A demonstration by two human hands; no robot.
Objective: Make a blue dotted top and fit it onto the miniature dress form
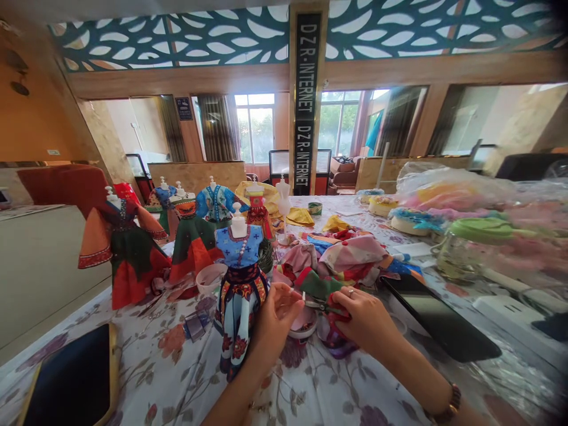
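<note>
Above a small white bowl (303, 329), my left hand (279, 313) pinches a small pale piece, too small to identify, between thumb and fingers. My right hand (361, 313) is closed around the handles of small scissors (322, 306), whose blades point left toward the left fingertips. Left of my left hand, a small mannequin in a blue top (239, 245) and patterned trousers stands upright, close to my wrist. Green and red cloth (315, 284) lies just behind both hands.
Dressed mannequins (126, 248) stand at the left, a bare one (283, 198) behind. Phones lie at the front left (73, 378) and right (439, 316). A green-lidded jar (461, 251), power strip (519, 322) and plastic-wrapped material (448, 186) are at the right.
</note>
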